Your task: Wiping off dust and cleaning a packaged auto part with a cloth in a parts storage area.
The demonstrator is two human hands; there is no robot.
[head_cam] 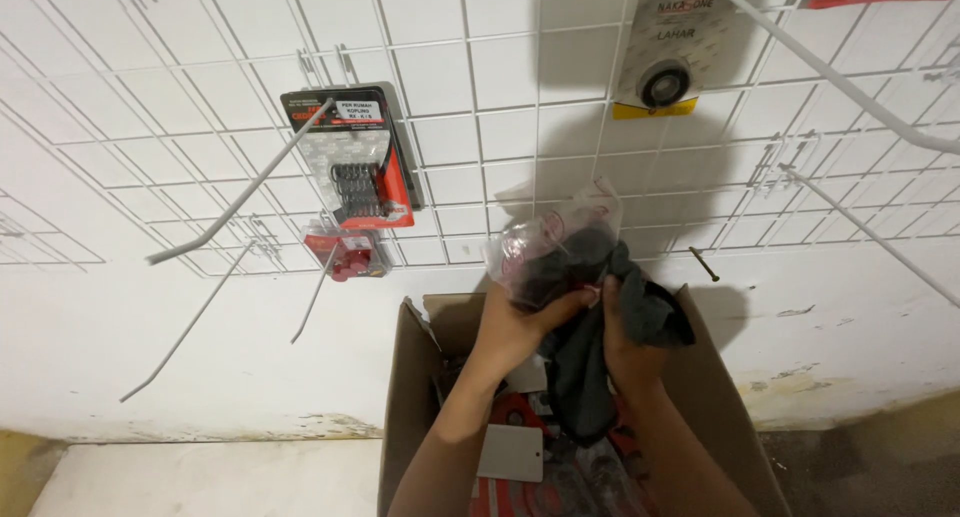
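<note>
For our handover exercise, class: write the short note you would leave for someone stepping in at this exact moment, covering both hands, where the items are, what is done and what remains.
Left hand: gripping a clear plastic bag with something dark inside, held up above the cardboard box.
Right hand: pinching a dark grey cloth against the bag; the cloth hangs down into the box.
Box: open on the floor below the white wire grid, with red and white packets inside.
Done: two carded packs hang on the grid, a spring pack and a bearing pack.
Left: several hooks are bare; bag and cloth are in hand.
</note>
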